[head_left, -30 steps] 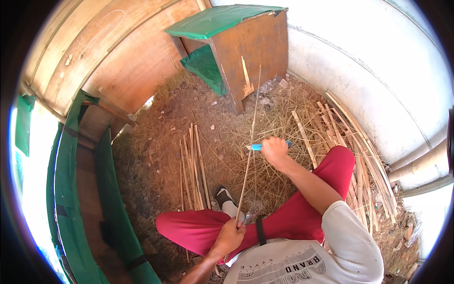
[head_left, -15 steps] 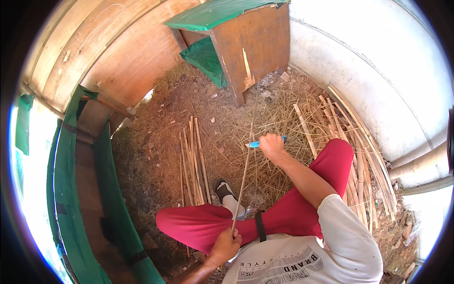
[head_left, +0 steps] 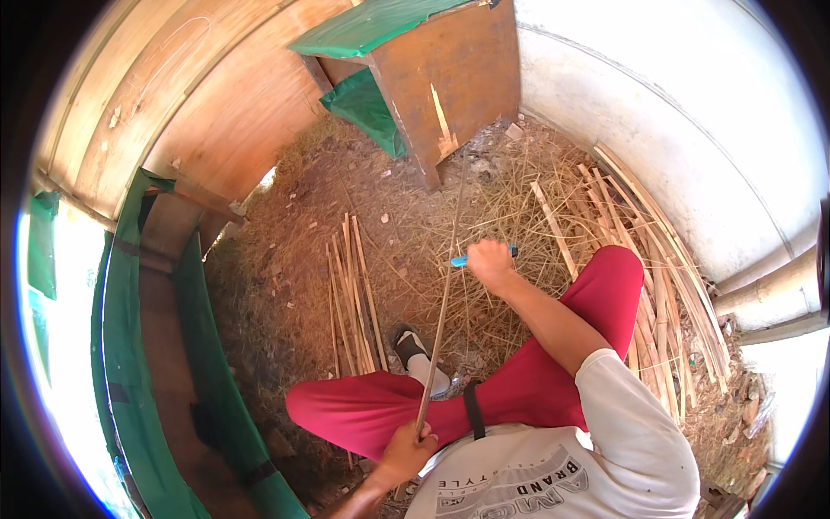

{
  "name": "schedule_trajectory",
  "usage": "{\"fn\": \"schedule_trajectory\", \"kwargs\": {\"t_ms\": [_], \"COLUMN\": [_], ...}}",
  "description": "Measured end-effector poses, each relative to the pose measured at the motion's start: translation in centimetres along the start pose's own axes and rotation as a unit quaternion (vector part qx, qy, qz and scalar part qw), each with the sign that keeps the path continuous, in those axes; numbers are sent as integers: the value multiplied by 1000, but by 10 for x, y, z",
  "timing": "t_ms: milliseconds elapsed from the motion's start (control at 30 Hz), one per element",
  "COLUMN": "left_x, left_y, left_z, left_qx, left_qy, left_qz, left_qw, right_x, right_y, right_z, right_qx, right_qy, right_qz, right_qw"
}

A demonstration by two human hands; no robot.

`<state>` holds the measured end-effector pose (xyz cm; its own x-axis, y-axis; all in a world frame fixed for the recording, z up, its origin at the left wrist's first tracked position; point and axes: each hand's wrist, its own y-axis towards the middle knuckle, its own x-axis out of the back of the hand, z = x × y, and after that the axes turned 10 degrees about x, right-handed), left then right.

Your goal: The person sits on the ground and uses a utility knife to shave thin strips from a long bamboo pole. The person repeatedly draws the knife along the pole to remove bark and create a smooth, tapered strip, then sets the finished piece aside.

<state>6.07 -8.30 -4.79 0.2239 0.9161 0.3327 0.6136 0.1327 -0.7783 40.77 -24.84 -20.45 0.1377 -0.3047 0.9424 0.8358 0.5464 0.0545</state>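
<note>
My left hand (head_left: 410, 451) is closed round the near end of a long, thin bamboo strip (head_left: 437, 346), close to my lap. The strip slants up and away over my crossed legs, its far end hard to make out against the ground. My right hand (head_left: 491, 264) makes a fist round a blue-handled cutter knife (head_left: 461, 261). The front of that knife meets the strip partway along it; its blade is too small to tell. Some dark handle shows on the other side of the fist.
Split bamboo strips (head_left: 347, 298) lie left of my foot, and a larger pile of bamboo strips (head_left: 661, 307) is on the right. Thin shavings (head_left: 536, 225) cover the ground between. A wooden cabinet with a green cover (head_left: 450, 78) stands ahead; a green-edged shelf (head_left: 130, 346) runs along the left.
The whole view has shifted slightly, with the cabinet a little further left. Both hands keep nearly the same places on the knife and strip.
</note>
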Motion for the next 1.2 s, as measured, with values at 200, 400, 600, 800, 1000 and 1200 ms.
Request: {"fn": "schedule_trajectory", "kwargs": {"t_ms": [200,400,600,800,1000,1200], "left_x": [29,26,46,58,112,120], "left_y": [-3,-1,1,-7,5,9], "left_z": [-35,-21,-13,-7,29,0], "left_qx": [158,130,120,36,-37,-202], "left_qy": [-247,-226,-180,-151,-77,210], "left_qz": [166,146,112,-33,-80,-396], "left_qw": [941,954,970,987,993,871], "right_x": [42,65,76,83,103,112], "right_y": [7,5,-2,2,-6,-16], "right_z": [-5,-2,-7,-18,-11,-9], "right_qx": [87,26,102,135,193,201], "right_qy": [-50,25,-43,-86,-71,-61], "right_qz": [21,113,39,22,-6,2], "right_qw": [995,993,993,987,979,978]}}
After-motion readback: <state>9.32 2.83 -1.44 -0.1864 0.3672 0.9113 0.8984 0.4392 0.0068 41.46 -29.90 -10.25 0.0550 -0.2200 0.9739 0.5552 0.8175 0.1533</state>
